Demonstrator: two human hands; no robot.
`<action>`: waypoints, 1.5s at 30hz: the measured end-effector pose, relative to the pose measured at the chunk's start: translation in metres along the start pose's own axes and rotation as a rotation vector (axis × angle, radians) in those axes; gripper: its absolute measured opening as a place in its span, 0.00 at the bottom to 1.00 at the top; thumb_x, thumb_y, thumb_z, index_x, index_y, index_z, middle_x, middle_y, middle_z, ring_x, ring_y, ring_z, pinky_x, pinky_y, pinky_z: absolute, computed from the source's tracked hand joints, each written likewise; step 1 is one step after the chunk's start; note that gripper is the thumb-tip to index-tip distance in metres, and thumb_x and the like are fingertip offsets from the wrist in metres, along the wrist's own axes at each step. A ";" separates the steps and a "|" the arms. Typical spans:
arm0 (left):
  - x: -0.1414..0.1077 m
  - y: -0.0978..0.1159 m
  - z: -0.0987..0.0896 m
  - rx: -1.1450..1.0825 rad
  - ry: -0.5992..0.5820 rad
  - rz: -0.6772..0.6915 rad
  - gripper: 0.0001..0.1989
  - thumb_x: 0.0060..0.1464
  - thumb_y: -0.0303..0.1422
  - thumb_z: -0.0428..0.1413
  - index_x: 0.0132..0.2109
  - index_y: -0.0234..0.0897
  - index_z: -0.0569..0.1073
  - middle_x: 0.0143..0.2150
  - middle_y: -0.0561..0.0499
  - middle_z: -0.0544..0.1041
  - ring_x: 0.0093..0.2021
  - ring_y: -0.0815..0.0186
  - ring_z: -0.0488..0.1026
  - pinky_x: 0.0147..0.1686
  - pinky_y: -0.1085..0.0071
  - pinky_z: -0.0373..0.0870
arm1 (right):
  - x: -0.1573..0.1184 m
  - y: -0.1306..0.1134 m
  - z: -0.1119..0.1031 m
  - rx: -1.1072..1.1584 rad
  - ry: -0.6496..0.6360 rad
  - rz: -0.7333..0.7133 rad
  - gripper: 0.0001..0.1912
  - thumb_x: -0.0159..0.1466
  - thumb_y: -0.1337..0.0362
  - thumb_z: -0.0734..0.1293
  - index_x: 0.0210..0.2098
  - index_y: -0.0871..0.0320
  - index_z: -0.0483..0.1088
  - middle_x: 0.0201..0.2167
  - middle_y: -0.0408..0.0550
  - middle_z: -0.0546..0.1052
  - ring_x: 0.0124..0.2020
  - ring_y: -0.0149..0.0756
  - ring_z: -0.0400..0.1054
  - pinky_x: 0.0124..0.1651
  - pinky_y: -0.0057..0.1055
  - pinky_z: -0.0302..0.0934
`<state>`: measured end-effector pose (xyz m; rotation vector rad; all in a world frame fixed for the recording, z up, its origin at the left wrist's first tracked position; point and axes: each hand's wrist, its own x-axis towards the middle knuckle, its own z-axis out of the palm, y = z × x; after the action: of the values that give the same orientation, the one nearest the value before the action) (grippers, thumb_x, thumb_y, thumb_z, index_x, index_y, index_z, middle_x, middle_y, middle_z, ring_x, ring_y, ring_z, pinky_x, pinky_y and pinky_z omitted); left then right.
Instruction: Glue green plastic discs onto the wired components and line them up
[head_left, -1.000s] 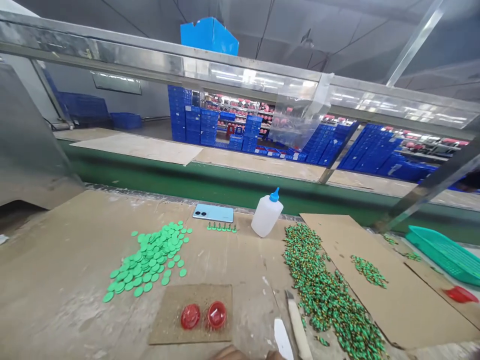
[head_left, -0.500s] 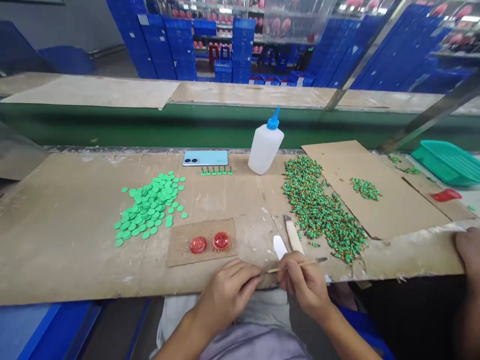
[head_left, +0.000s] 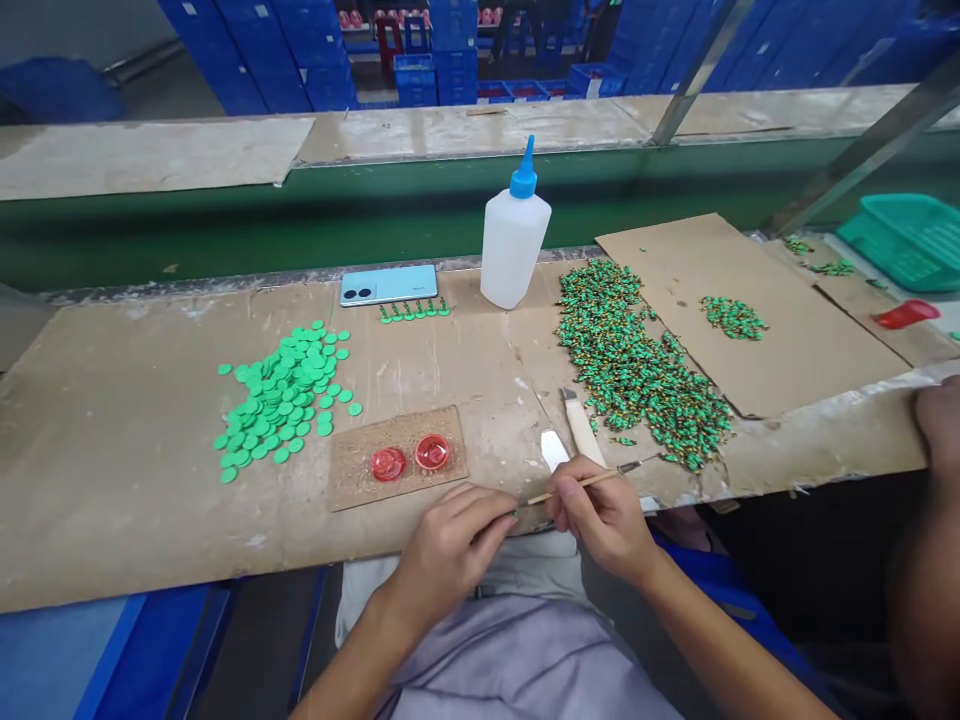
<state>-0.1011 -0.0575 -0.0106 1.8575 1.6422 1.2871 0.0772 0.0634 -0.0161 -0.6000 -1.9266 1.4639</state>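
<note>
The left hand (head_left: pixel 454 535) is at the near edge of the tabletop (head_left: pixel 135 430), its grip pinched together on a small green piece (head_left: pixel 514 513), which is mostly hidden by the fingers. Just to the right, the right hand (head_left: pixel 606 518) has its grip clamped around a thin stick (head_left: pixel 541 497). The stick's pale wooden end points left toward the pinched piece, and its dark tip points right.

Beyond the right hand lie a white strip (head_left: pixel 553 448) and a knife (head_left: pixel 580 425), side by side. Farther right, a long pile of green and gold pieces (head_left: pixel 637 360) runs from near to far, beside a cardboard sheet (head_left: pixel 802 365) that carries a smaller heap (head_left: pixel 733 318). At the far right are a green basket (head_left: pixel 907 240) and a red cup (head_left: pixel 907 314); another person's hand (head_left: pixel 941 425) shows at the right edge, blurred.

Left of the middle, two red dishes (head_left: pixel 433 453) sit on a cardboard piece (head_left: pixel 351 468). Green discs (head_left: pixel 277 395) are heaped to the left. On the far side, six small stemmed pieces (head_left: pixel 409 315) stand in a row before a phone (head_left: pixel 401 284), and a white bottle (head_left: pixel 514 245) with a blue nozzle stands to their right.
</note>
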 end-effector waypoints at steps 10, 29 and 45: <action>0.001 0.000 -0.007 -0.007 -0.055 -0.001 0.11 0.65 0.25 0.58 0.53 0.37 0.75 0.46 0.45 0.82 0.45 0.63 0.79 0.47 0.66 0.77 | 0.007 -0.008 -0.003 -0.144 -0.169 -0.128 0.19 0.76 0.60 0.58 0.31 0.57 0.69 0.26 0.45 0.73 0.26 0.30 0.69 0.30 0.27 0.64; 0.007 -0.001 -0.010 -0.028 -0.059 0.055 0.09 0.67 0.24 0.55 0.50 0.38 0.78 0.46 0.46 0.83 0.46 0.63 0.80 0.47 0.66 0.76 | 0.006 -0.004 0.001 -0.247 -0.159 -0.352 0.09 0.73 0.67 0.61 0.37 0.57 0.70 0.25 0.43 0.74 0.24 0.30 0.67 0.28 0.26 0.60; 0.007 0.004 -0.007 0.043 -0.065 0.030 0.10 0.65 0.21 0.57 0.49 0.38 0.77 0.44 0.48 0.82 0.44 0.65 0.78 0.45 0.69 0.75 | 0.009 -0.008 -0.003 -0.090 -0.046 -0.167 0.22 0.75 0.60 0.60 0.26 0.60 0.70 0.26 0.45 0.74 0.20 0.25 0.64 0.24 0.24 0.57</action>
<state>-0.1049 -0.0543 -0.0009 1.9353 1.6273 1.1995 0.0735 0.0695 -0.0056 -0.4366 -2.0349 1.3022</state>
